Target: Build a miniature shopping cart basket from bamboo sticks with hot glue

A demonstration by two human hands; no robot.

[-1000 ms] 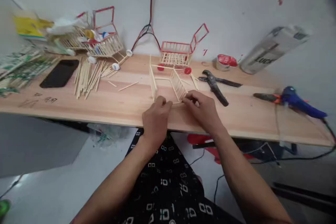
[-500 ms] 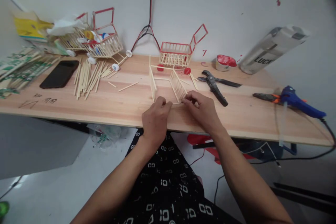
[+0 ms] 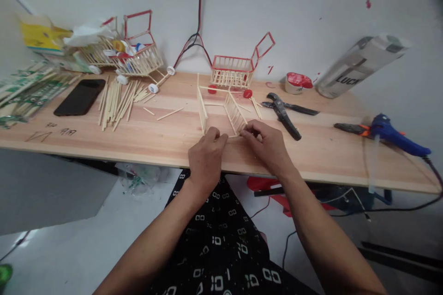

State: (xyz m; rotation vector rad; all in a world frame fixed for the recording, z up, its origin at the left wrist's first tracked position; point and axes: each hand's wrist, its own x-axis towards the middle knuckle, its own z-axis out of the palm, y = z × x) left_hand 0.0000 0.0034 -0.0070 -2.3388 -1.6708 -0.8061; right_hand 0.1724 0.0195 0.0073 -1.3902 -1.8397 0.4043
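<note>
A small frame of thin wooden sticks [image 3: 236,114] stands on the wooden tabletop, its two slatted sides joined by crosswise sticks. At its near edge my left hand [image 3: 206,154] is closed, thumb and finger pinching the stick that runs along the front. My right hand [image 3: 266,145] pinches the same stick by the near corner of the right slatted side. The fingers hide both ends of this stick. Behind the frame stands a finished-looking miniature shopping cart [image 3: 232,71] with red rims and red wheels.
To the left lie loose sticks [image 3: 116,103], a black phone [image 3: 80,97] and bagged sticks [image 3: 31,87]; more carts [image 3: 140,57] stand behind. On the right are black-handled pliers [image 3: 282,115], a red-stained cup [image 3: 296,84], a blue glue gun [image 3: 394,136] and a LUCK-marked bottle [image 3: 360,67].
Both hands keep their hold at the frame's near edge. The whole view has shifted very slightly; nothing on the table has visibly moved.
</note>
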